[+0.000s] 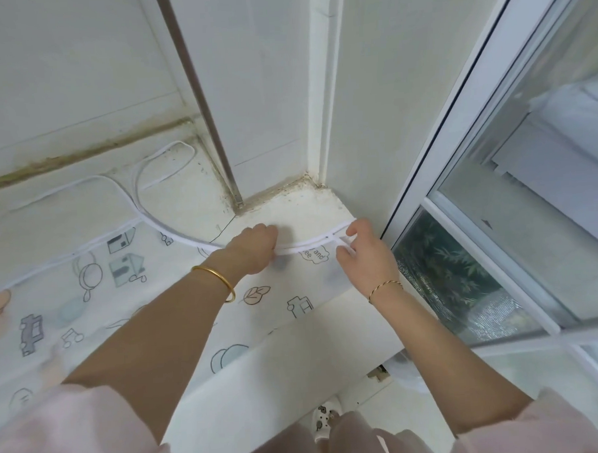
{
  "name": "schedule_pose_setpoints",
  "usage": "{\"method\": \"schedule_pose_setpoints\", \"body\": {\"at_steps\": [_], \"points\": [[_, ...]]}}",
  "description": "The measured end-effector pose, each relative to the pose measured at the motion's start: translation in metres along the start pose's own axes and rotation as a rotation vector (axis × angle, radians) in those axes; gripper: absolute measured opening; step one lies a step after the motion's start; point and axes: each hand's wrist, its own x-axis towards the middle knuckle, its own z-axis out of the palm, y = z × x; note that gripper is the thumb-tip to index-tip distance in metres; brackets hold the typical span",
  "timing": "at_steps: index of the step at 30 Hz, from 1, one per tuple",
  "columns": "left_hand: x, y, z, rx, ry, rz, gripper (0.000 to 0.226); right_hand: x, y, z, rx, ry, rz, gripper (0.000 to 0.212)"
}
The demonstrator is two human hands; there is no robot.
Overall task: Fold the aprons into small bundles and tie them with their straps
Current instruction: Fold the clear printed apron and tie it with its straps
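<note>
Apron lies spread flat on the white surface, its curved top hem pinched by the left grip and right grip, fingers curled onto it. Thin cloth could slip from those pinches or slide off the front edge as a fold starts. The loose strap looped behind may snag the metal pole in the corner, and a window crowds the right.

Translucent cartoon-print apron spread flat on ledge, white straps looping behind.
</note>
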Motion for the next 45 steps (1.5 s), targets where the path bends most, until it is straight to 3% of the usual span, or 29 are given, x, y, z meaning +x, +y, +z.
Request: {"method": "schedule_pose_setpoints", "body": {"at_steps": [8, 14, 17, 19, 22, 25, 27, 30, 33, 36, 41, 45], "points": [[-0.009, 0.009, 0.021, 0.220, 0.182, -0.054, 0.033, -0.009, 0.008, 0.009, 0.049, -0.036, 0.048, 0.021], [-0.021, 0.013, 0.038, 0.290, 0.330, -0.119, 0.043, -0.004, 0.005, 0.015, -0.167, 0.030, 0.068, 0.022], [-0.021, 0.010, 0.050, 0.322, 0.583, -0.142, 0.034, 0.000, 0.008, 0.017, -0.257, 0.042, 0.062, 0.021], [-0.023, 0.009, 0.059, 0.256, 0.654, -0.194, 0.037, 0.001, 0.012, 0.017, -0.289, 0.042, 0.058, 0.017], [-0.035, 0.013, 0.072, 0.050, 0.654, -0.280, 0.015, 0.002, 0.015, 0.018, -0.363, 0.025, 0.000, 0.011], [-0.042, 0.016, 0.089, -0.065, 0.600, -0.259, 0.037, 0.002, 0.017, 0.016, -0.451, -0.003, -0.006, 0.013], [-0.044, 0.017, 0.099, -0.087, 0.635, -0.211, 0.046, -0.001, 0.013, 0.015, -0.525, 0.103, -0.030, 0.023], [-0.047, 0.020, 0.101, -0.126, 0.594, -0.207, 0.058, -0.010, -0.010, 0.027, -0.614, 0.275, -0.309, 0.028], [-0.049, 0.020, 0.098, -0.115, 0.480, -0.240, 0.064, -0.018, -0.025, 0.055, -0.579, 0.130, -0.417, 0.019], [-0.050, 0.014, 0.098, -0.117, 0.401, -0.317, 0.067, -0.021, -0.012, 0.070, -0.638, -0.058, -0.335, 0.044], [-0.053, 0.010, 0.095, -0.146, 0.383, -0.370, 0.078, -0.021, -0.005, 0.070, -0.671, -0.122, -0.299, 0.058], [-0.050, 0.013, 0.087, -0.150, 0.332, -0.413, 0.060, -0.017, 0.001, 0.058, -0.604, -0.106, -0.362, 0.059]]}}
